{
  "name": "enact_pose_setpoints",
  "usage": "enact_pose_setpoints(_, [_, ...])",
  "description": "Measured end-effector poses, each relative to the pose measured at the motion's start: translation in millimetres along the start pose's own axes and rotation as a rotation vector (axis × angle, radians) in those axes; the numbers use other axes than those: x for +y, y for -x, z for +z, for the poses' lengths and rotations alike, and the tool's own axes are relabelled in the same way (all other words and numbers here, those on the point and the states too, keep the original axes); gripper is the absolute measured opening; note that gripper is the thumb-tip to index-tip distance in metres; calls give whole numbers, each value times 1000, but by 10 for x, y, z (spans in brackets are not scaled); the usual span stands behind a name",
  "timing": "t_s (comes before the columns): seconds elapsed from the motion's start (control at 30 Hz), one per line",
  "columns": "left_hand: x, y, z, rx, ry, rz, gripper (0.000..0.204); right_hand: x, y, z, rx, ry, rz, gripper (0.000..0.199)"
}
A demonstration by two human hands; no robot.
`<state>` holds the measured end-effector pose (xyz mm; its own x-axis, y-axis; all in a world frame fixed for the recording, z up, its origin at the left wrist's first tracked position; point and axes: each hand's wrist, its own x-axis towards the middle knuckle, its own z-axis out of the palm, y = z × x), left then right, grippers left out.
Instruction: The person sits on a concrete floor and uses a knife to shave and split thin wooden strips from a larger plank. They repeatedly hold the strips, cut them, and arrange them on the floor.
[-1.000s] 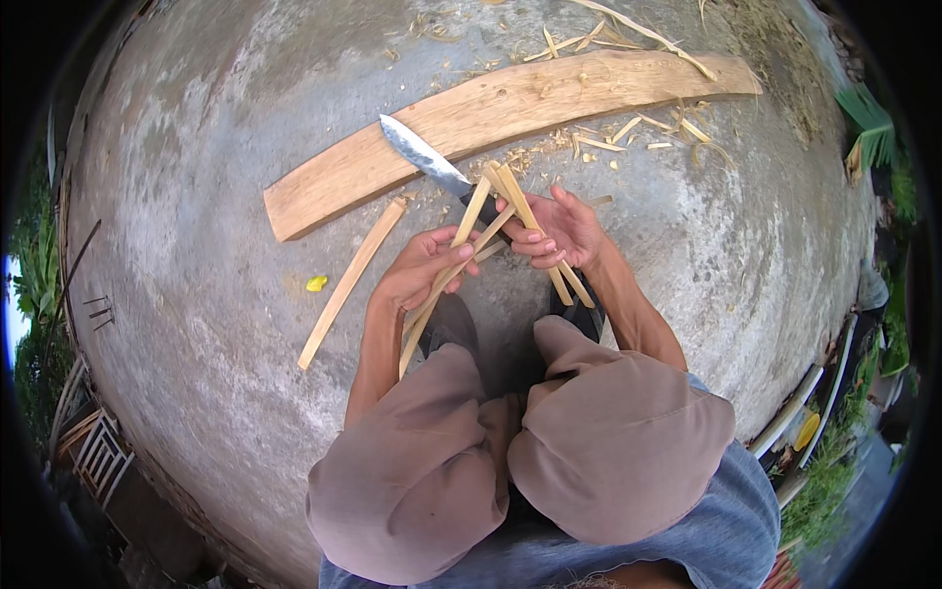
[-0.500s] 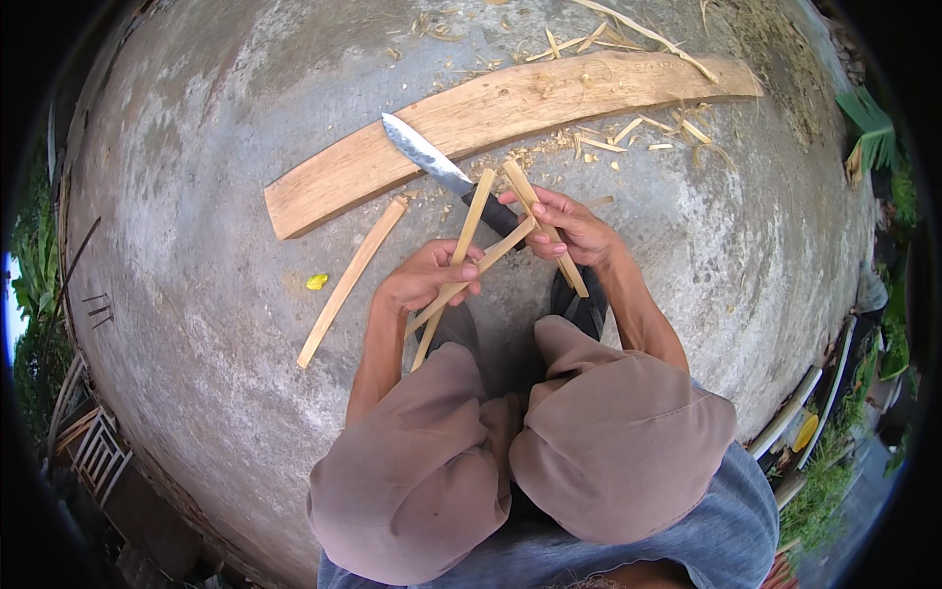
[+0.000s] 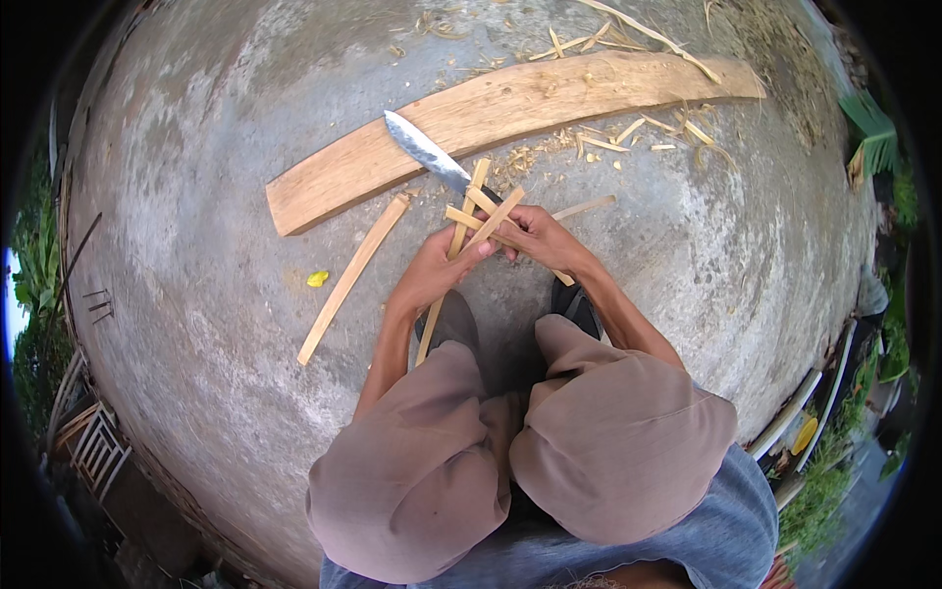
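Note:
My left hand [image 3: 429, 272] is closed around thin wooden strips. One long strip [image 3: 435, 314] passes through it and slants down toward my foot. My right hand [image 3: 548, 240], close against the left, is closed on another strip [image 3: 461, 217], which crosses the others. A short strip end [image 3: 502, 211] rises across the crossing point; which fingers grip it, I cannot tell. Beyond the hands lies a knife [image 3: 429, 150], its blade resting over the edge of a thick wooden plank [image 3: 549, 98]. The strips and hands hide most of its dark handle.
A loose wooden strip [image 3: 353, 280] lies on the concrete floor [image 3: 216, 255] to the left, near a small yellow scrap [image 3: 317, 279]. Another strip [image 3: 586, 206] lies right of my hands. Shavings [image 3: 603, 143] are scattered along the plank. My shoes stand below my hands.
My two hands have come together. The right hand has moved left and its strip has tilted across those in the left hand. Knife and plank stay put.

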<state>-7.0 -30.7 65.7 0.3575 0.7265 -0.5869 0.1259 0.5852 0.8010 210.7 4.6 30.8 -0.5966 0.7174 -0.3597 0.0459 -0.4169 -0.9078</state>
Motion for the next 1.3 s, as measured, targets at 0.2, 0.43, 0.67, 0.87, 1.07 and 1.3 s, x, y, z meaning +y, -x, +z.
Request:
enact_pose_setpoints(0.2, [-107, 34, -56, 103, -276, 105, 50, -66, -31, 79, -95, 25, 14, 39])
enact_pose_setpoints(0.43, [55, 80, -132, 117, -439, 95, 57, -233, -11, 176, -73, 441, -84, 43])
enact_pose_setpoints(0.67, [172, 106, -68, 206, -473, -8, 51, -113, -105, 191, -82, 482, -27, 44])
enact_pose_setpoints(0.87, [26, -45, -27, 367, -340, 142, 43, 198, -84, 350, 290, 344, -117, 33])
enact_pose_setpoints(1.07, [3, -35, -67, 411, -342, 167, 41, 318, -49, 434, 405, 147, -115, 22])
enact_pose_setpoints(1.3, [-87, -89, -188, 312, -300, 84, 57, 306, -105, 396, 427, 293, -221, 24])
